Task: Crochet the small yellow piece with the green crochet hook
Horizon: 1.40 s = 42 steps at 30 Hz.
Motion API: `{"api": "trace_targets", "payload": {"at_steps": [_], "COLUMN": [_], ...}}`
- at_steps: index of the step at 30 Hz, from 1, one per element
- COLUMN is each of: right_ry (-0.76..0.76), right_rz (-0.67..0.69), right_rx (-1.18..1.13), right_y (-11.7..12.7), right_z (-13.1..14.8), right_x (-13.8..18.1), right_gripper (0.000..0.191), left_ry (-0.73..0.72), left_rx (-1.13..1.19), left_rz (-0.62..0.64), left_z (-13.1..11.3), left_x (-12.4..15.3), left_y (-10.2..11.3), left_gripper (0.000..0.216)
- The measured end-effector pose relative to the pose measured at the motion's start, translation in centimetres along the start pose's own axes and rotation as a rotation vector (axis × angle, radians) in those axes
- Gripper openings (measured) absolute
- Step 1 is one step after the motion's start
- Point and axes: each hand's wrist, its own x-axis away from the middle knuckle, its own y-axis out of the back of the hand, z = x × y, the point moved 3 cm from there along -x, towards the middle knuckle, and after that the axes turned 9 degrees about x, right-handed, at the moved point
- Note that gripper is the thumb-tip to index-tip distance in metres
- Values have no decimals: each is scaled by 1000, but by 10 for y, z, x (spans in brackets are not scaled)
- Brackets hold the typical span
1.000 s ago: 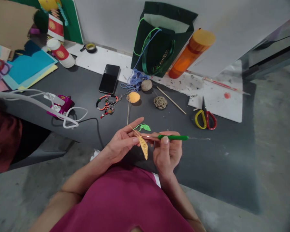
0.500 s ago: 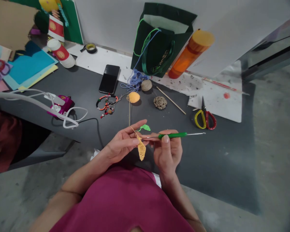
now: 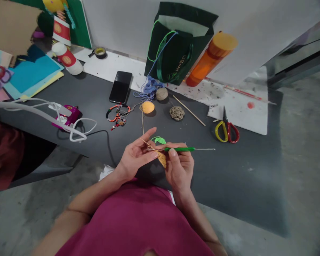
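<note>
My left hand [image 3: 135, 155] pinches a small yellow crochet piece [image 3: 161, 158], its forefinger raised with the yellow yarn running over it. The yarn leads up to a yellow yarn ball [image 3: 148, 107] on the dark table [image 3: 229, 170]. My right hand [image 3: 179, 167] grips a green-handled crochet hook [image 3: 180, 149], whose tip sits at the yellow piece between the two hands. A small green crochet leaf [image 3: 159, 140] lies just behind my fingers.
Scissors [image 3: 226, 131] with yellow and red handles lie to the right, with a wooden stick [image 3: 188, 110], a woven rosette [image 3: 177, 112], a beige ball [image 3: 161, 94] and a phone [image 3: 120, 86] behind. A green bag [image 3: 176, 49] and orange bottle [image 3: 212, 58] stand at the back. White cables [image 3: 69, 124] lie left.
My right hand and the hook have slid left toward my left hand. The hanging yellow piece has been drawn up between my fingers.
</note>
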Motion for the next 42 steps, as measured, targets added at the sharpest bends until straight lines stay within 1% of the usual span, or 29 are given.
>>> {"api": "trace_targets", "payload": {"at_steps": [2, 4, 7, 10, 14, 19, 22, 26, 29, 34, 37, 42], "right_ry": [22, 78, 166, 132, 52, 89, 83, 75, 108, 237, 192, 54], "right_rz": [26, 34, -3, -35, -8, -18, -30, -2, 9, -38, -40, -3], "right_rx": [66, 125, 170, 195, 131, 102, 42, -16, 41, 224, 169, 21], "right_y": [1, 1, 0, 0, 3, 2, -1, -5, -2, 4, 5, 2], "right_z": [1, 2, 2, -3, -8, -7, -4, 0, 1, 4, 5, 6], "right_x": [1, 3, 4, 3, 1, -2, -3, -5, -5, -5, -8, -13], "right_gripper": [5, 6, 7, 7, 5, 3, 4, 3, 4, 6, 2, 16], "left_ry": [-33, -54, -69, -52, -38, -55, -73, -104, -120, -104, -94, -100], "left_rx": [-52, -96, -108, -56, -20, -61, -71, -82, -72, -55, -68, -102], "left_rz": [-25, -52, -64, -48, -75, -81, -69, -58, -51, -65, -66, -69], "left_z": [-1, -1, 0, 2, 3, 2, 1, 1, 0, -1, -2, -3], "left_x": [0, 0, 0, 0, 0, 0, 1, 0, 0, 1, 1, 2], "left_y": [0, -1, -1, 1, 3, 2, 2, 3, 2, 2, 3, 3], "left_gripper": [65, 71, 79, 78, 69, 71, 70, 65, 62, 59, 60, 58]}}
